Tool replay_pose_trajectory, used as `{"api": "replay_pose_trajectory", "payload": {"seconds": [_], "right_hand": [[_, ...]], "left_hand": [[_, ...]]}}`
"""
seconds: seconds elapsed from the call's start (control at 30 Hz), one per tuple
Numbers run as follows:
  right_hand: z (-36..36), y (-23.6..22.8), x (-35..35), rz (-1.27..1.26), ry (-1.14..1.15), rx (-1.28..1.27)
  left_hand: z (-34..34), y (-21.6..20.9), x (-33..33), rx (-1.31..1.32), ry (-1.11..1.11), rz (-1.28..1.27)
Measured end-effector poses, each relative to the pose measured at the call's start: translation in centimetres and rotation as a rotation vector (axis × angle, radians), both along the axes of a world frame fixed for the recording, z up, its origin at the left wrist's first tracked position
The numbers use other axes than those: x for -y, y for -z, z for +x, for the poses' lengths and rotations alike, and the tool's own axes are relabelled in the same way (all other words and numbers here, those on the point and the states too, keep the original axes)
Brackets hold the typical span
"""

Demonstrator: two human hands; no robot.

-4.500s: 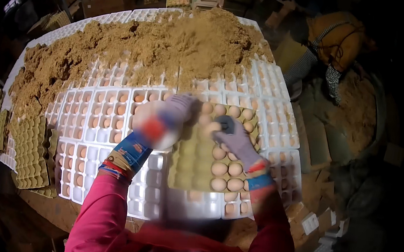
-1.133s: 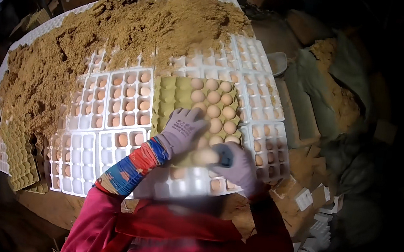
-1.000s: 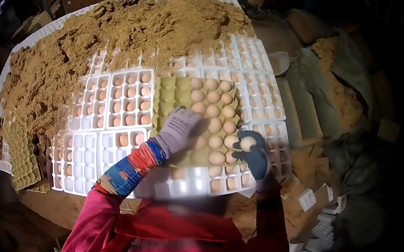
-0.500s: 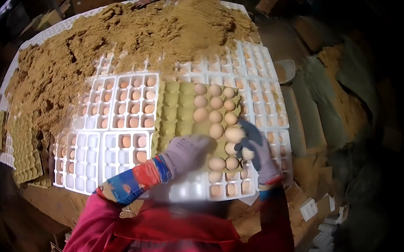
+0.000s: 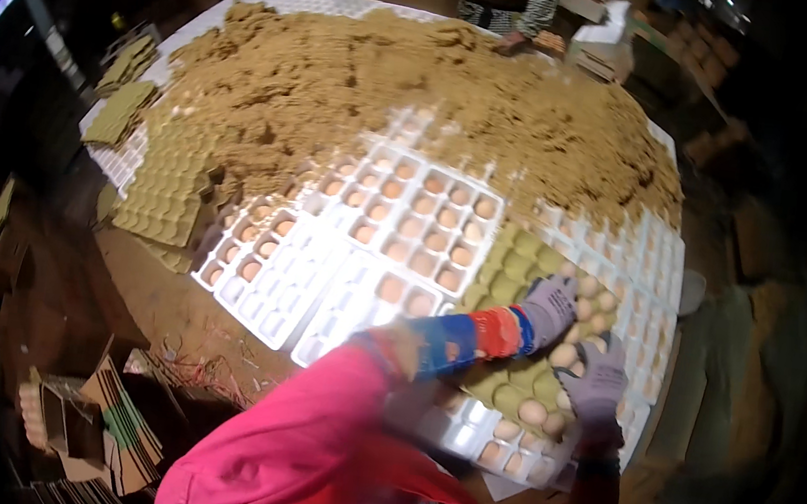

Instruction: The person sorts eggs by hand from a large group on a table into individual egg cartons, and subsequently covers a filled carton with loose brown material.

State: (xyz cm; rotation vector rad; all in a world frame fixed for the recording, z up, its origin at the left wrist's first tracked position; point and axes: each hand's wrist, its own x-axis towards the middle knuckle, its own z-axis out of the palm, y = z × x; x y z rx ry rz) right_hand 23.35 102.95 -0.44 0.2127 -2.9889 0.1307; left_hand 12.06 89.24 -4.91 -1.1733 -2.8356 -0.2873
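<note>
A yellow-green pulp egg tray lies on top of white foam egg trays, its left cells bare and brown eggs in its right part. Over the tray's far middle, my left hand, in a grey-purple glove, reaches down beside the eggs with curled fingers; whatever they hold is hidden. My right hand, gloved alike, bends its dark fingertips around eggs at the tray's right edge.
A broad heap of brown, crumbly bedding covers the far table. Stacked pulp trays stand at its left edge. Folded cardboard lies lower left. Across the table, another person's hand rests near the heap.
My view has swung left, shifting the trays rightward in the picture. My left hand has moved from the pulp tray's near middle to the eggs farther up. My right hand remains at its right edge.
</note>
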Motion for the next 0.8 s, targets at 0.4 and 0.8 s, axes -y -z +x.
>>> {"api": "replay_pose_trajectory", "payload": {"seconds": [0.4,0.8], "right_hand": [[-3.0,-1.1,22.7,-0.431,-0.248,0.179],[-12.9,5.9,35.9,-0.333,-0.202,0.178]], "left_hand": [[4.0,2.5,33.8,0.126,-1.026,0.363],[-0.2,3.7,41.1,0.456,-0.898,0.264]]}}
